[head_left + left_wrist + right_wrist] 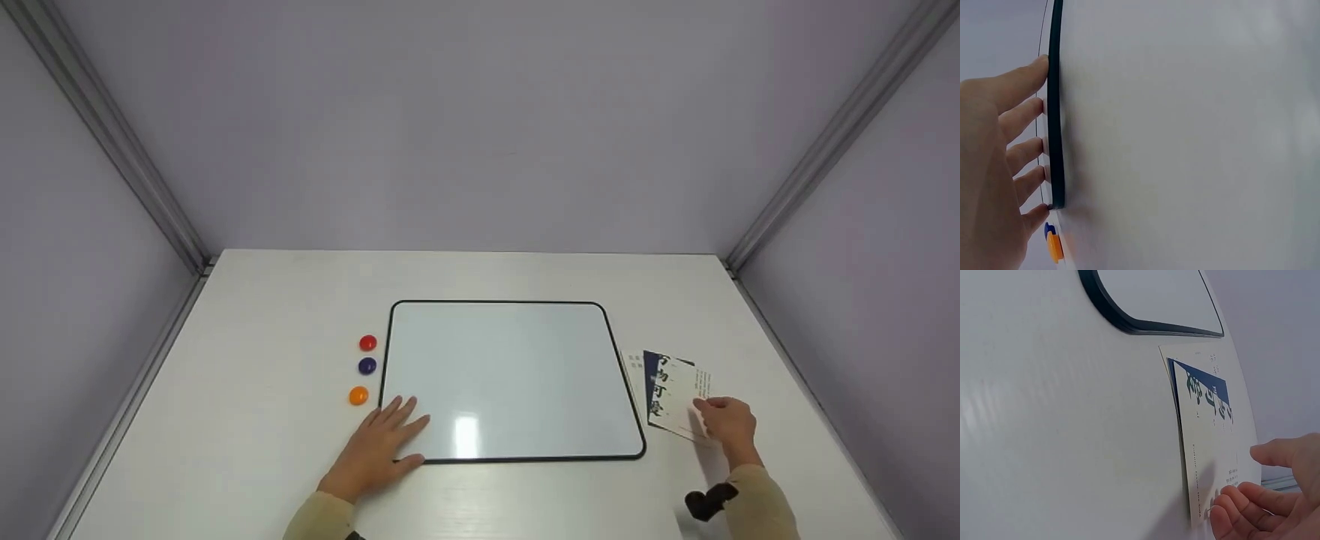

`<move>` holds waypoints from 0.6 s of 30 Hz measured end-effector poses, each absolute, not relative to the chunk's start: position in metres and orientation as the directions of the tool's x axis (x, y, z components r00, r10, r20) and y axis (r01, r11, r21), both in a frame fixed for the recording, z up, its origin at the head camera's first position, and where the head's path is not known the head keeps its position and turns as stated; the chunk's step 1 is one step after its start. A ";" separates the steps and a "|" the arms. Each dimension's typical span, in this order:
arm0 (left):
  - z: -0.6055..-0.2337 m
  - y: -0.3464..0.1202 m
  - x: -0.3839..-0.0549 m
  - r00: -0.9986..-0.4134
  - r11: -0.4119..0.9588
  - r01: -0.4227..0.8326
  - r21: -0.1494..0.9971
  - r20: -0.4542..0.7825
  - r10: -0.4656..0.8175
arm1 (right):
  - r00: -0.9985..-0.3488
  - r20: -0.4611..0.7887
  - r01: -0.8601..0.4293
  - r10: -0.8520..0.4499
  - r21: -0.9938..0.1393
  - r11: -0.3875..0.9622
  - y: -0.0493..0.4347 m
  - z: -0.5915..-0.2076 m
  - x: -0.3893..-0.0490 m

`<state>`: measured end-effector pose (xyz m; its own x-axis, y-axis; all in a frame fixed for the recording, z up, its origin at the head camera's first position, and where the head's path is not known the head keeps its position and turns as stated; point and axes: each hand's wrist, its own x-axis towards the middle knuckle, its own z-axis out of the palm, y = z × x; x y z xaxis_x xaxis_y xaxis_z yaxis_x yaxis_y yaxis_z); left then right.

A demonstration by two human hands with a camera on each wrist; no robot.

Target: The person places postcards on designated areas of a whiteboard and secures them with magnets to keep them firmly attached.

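Observation:
A whiteboard (510, 375) with a black rim lies flat on the table. My left hand (379, 450) rests on its near left corner, fingers spread; in the left wrist view that hand (994, 163) has its fingertips by the dark rim (1057, 112). Right of the board is a small overlapping stack of cards, the top card (679, 397) cream with dark brush characters, a dark blue card (649, 375) under it. My right hand (727, 424) is at the top card's right edge. From the right wrist, a gap shows between this hand's thumb (1275, 453) and its loosely bent fingers (1241, 506).
Left of the board sit a red magnet-like button (367, 343), a dark blue one (367, 366) and an orange one (358, 395). The white table (247, 360) is bordered by pale panels (480, 150) at the back and sides.

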<state>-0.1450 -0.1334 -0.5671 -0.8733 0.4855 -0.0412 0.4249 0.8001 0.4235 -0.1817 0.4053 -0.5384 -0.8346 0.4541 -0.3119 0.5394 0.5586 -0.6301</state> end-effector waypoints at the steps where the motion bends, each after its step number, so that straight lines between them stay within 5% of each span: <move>1: -0.567 -0.133 -0.145 -0.873 0.801 0.425 0.422 -0.042 0.486 | -0.831 -0.313 0.546 0.461 -0.622 0.561 0.406 -0.538 -0.181; 18: -0.569 -0.135 -0.146 -0.866 0.796 0.431 0.424 -0.052 0.497 | -0.759 -0.342 0.646 0.554 -0.507 0.571 0.406 -0.539 -0.181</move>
<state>-0.1457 -0.1348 -0.5687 -0.8661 0.4971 -0.0523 0.4314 0.7962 0.4243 -0.1810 0.4058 -0.5391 -0.7589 0.5539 -0.3424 0.6455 0.5710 -0.5071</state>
